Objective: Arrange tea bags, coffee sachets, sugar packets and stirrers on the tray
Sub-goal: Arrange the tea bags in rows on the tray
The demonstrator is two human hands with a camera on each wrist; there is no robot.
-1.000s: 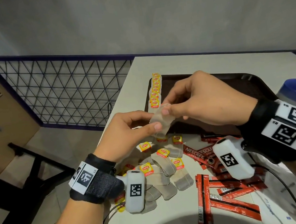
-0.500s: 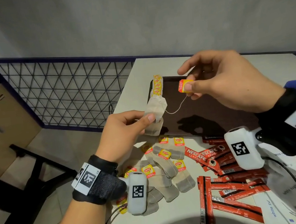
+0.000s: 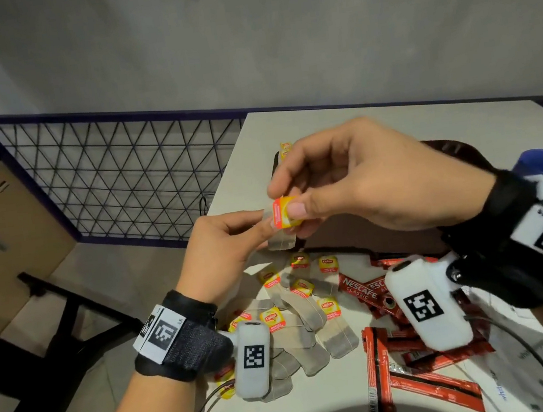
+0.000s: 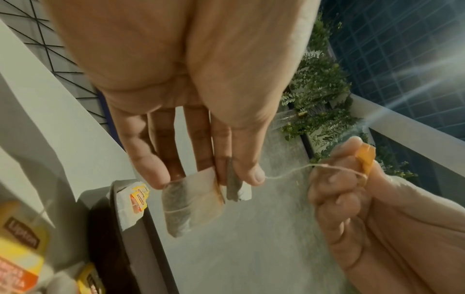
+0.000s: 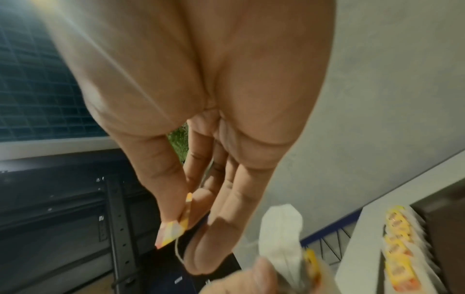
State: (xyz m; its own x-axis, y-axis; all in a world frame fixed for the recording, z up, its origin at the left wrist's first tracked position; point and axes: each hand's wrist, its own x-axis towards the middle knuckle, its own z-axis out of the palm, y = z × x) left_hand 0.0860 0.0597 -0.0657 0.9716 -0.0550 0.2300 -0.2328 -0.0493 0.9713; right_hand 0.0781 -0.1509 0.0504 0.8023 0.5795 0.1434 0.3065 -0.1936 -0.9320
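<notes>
Head view: left hand [image 3: 220,247] pinches the tea bag [image 3: 281,237] hanging long-axis down above the tray [image 3: 364,238]; right hand [image 3: 364,186] pinches its yellow tag [image 3: 285,211]. More bags line the tray's left edge.

Left wrist: pale bag [image 4: 191,204], string [image 4: 289,171] running to the tag.

Right wrist: thumb and finger clamp the tag [image 5: 173,231].

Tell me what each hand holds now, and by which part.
The left hand pinches the grey paper tea bag by its top edge; the right hand pinches its yellow-red paper tag.
</notes>
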